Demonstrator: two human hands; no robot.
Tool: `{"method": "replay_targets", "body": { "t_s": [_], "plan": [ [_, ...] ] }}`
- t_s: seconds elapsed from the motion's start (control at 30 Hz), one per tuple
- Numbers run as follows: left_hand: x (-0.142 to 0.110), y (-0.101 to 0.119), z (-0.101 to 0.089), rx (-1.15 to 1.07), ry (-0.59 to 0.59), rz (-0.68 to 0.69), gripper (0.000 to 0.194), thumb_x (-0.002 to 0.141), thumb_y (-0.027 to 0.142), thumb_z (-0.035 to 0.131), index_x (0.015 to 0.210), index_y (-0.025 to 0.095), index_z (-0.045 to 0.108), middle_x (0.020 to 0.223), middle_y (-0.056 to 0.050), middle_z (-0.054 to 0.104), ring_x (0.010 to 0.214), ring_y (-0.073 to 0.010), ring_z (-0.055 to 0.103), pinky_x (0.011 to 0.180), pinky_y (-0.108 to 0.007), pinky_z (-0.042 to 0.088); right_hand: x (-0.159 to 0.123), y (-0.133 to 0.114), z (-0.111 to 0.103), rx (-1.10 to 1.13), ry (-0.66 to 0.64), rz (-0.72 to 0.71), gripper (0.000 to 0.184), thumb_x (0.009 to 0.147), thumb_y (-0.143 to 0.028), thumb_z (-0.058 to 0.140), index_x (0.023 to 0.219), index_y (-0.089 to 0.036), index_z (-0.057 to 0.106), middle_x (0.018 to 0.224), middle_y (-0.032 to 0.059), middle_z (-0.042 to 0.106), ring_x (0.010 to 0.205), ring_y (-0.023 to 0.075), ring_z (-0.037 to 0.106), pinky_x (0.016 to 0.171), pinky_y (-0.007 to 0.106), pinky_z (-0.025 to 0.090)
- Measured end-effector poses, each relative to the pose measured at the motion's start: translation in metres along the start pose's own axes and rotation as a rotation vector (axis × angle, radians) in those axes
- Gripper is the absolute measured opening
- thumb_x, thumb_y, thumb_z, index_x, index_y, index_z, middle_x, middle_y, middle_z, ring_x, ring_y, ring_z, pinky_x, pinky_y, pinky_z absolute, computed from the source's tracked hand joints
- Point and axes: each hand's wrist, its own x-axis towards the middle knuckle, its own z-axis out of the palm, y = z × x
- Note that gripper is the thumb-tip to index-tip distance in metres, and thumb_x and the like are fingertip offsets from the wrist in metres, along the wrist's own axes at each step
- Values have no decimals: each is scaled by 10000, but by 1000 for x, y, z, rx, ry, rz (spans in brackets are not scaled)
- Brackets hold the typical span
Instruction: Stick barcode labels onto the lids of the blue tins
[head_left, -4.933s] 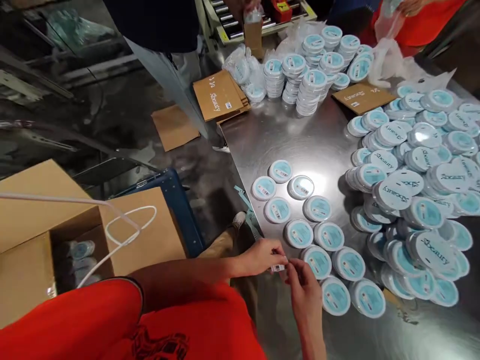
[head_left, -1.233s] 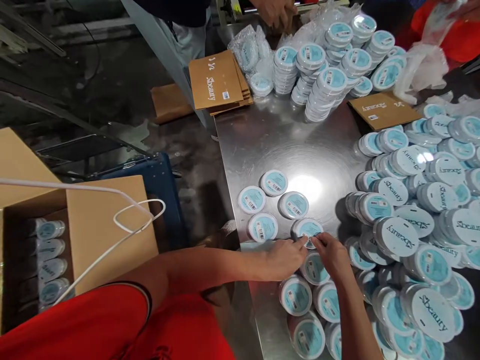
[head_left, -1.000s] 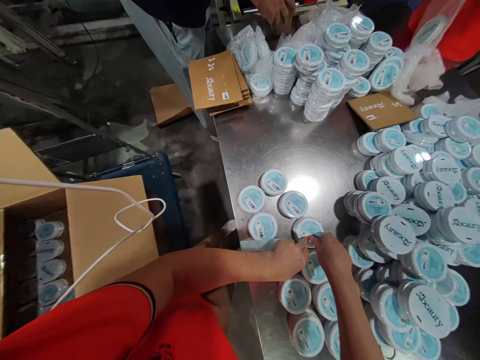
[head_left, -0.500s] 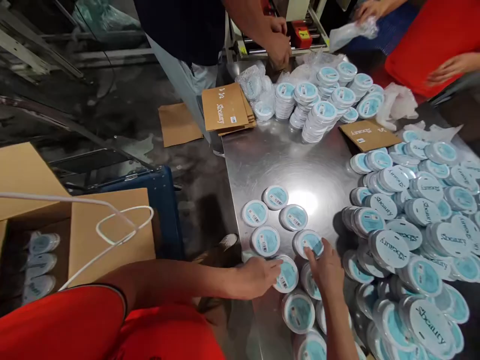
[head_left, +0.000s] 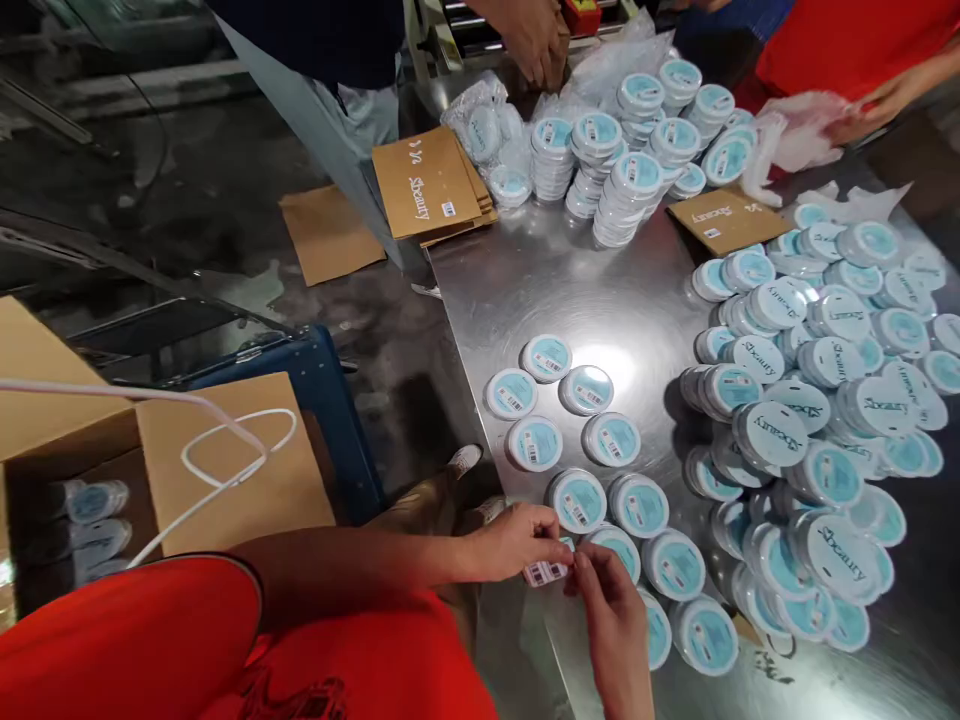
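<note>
My left hand point(head_left: 514, 545) is closed on a small white sheet of barcode stickers point(head_left: 546, 573) near the table's front edge. My right hand point(head_left: 611, 610) meets it, thumb and fingertips pinched at the sheet's right corner; whether a single sticker is between them is too small to tell. Just beyond my hands lie round, flat plastic containers with light-blue labels, among them one container point(head_left: 577, 501) and, to its right, another container point(head_left: 638, 505). Several of these show a small barcode on the label. My right hand partly covers a nearer container point(head_left: 615, 550).
Many stacked containers point(head_left: 776, 435) fill the table's right side; more stacks point(head_left: 637, 175) stand at the back beside brown cardboard sleeves point(head_left: 427, 185). An open carton point(head_left: 232, 470) with a white cord point(head_left: 217, 402) is at left. Two other people work across the metal table point(head_left: 517, 290).
My right hand has left a container and come back towards me, meeting my left hand at the sticker sheet. The view has shifted slightly. Across the table, a co-worker's hands have moved.
</note>
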Motion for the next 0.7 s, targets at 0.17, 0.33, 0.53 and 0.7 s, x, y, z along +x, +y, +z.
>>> {"method": "replay_targets", "body": {
  "t_s": [0.17,0.33,0.53,0.7],
  "plan": [
    [-10,3,12,111,-128,-64,551,729,333,791,1225,216,582,928,4,660,728,-149,602,627,-244,471,-11,20,1,-31,110,37,394,816,-718,537,752,-343,642,659,-49,692,633,225,683,591,328,568],
    [0,11,33,199,-20,-103,107,802,229,669,898,185,651,723,14,614,666,-138,599,537,-198,434,-17,28,-9,-186,157,14,436,870,-732,429,822,-350,632,737,-18,743,711,262,718,621,346,563],
    [23,16,43,285,66,-91,266,756,394,771,740,157,652,654,34,563,657,-135,536,565,-230,372,-3,29,-41,-301,230,-26,445,872,-704,439,871,-310,646,860,46,759,790,280,709,658,342,522],
    [32,12,44,395,10,-78,222,765,340,797,757,156,673,639,46,560,657,-130,536,573,-232,340,51,39,-79,-206,353,111,457,801,-672,553,842,-227,649,712,58,717,684,245,677,639,322,489]
  ]
}}
